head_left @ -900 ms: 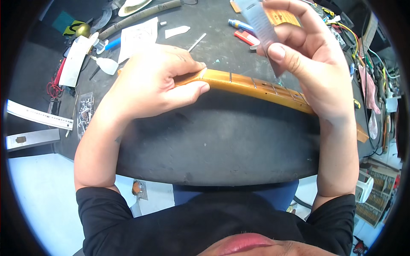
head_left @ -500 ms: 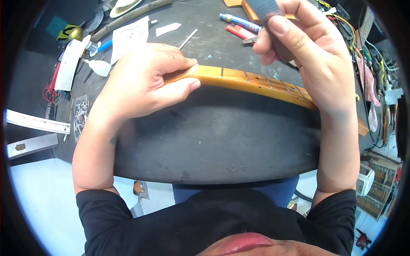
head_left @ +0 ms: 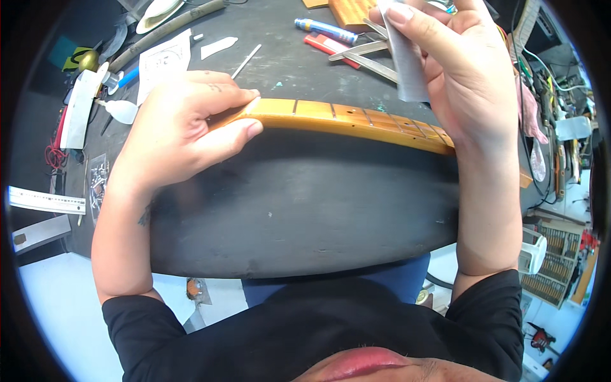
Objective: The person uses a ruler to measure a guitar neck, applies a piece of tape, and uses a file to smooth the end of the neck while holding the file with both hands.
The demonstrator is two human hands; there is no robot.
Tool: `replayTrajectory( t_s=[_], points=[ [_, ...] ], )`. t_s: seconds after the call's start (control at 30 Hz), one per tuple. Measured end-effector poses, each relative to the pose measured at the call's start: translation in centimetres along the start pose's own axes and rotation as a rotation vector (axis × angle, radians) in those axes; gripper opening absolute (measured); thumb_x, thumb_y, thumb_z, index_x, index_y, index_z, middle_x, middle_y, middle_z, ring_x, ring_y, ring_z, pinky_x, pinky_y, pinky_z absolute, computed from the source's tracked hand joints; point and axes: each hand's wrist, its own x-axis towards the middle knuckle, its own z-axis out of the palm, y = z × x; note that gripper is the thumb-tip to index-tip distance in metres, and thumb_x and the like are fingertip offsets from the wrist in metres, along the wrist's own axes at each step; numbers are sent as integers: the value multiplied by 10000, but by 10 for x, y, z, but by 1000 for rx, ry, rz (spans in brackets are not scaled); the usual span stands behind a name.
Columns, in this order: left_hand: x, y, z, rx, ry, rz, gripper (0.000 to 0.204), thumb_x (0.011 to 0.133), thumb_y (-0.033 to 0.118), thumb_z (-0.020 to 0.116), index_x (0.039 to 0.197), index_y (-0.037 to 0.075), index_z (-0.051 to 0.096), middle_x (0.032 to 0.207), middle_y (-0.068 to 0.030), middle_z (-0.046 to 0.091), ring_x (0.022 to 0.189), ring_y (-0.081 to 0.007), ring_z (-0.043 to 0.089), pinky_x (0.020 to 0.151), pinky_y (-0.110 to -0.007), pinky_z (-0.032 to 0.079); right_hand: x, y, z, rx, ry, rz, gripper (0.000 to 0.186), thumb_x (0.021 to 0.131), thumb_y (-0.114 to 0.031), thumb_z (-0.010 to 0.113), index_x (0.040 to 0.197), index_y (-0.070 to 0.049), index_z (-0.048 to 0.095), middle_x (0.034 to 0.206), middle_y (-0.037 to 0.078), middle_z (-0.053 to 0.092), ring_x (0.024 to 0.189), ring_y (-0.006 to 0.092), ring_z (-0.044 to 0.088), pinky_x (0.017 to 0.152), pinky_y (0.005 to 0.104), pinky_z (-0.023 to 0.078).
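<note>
A yellow-amber guitar neck (head_left: 312, 113) with dark frets and dot markers lies across the dark bench top. My left hand (head_left: 178, 124) is closed around its left end, thumb on the near edge and fingers over the far side, so that end is partly hidden. Above the neck's right part, my right hand (head_left: 474, 76) holds a flat grey strip (head_left: 407, 70) between thumb and fingers. The strip hangs down without touching the neck. Behind it lies a metal tool with two spread arms (head_left: 364, 49), partly covered by the strip and hand.
Beyond the neck lie a blue marker (head_left: 328, 30), a red flat item (head_left: 331, 48), a wooden block (head_left: 349, 13), a white tube (head_left: 218, 48) and a thin rod (head_left: 247, 61). At left are a squeeze bottle (head_left: 121, 111), a steel ruler (head_left: 48, 200) and a bag of small hardware (head_left: 98, 181).
The whole view has shifted, so the bench items sit farther left. In my right hand the grey strip has turned and now shows more of its length pointing down. My left hand keeps its grip.
</note>
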Motion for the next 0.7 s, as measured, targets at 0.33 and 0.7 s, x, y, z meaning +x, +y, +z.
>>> replayTrajectory(
  t_s=[0.33, 0.7],
  points=[
    [0, -1, 2, 7, 6, 40, 367, 941, 169, 843, 1197, -91, 803, 923, -154, 756, 780, -254, 696, 694, -361, 531, 1, 5, -12, -165, -151, -257, 315, 986, 41, 780, 1296, 94, 757, 1247, 203, 792, 1050, 215, 796, 934, 330, 649],
    [-1, -1, 2, 9, -5, 22, 370, 950, 173, 835, 1206, -92, 798, 931, -147, 760, 803, -252, 699, 704, -360, 530, -14, -6, 10, -974, -76, -487, 107, 1085, -92, 722, 1117, 6, 753, 916, 115, 702, 895, 198, 650, 844, 358, 515]
  ],
)
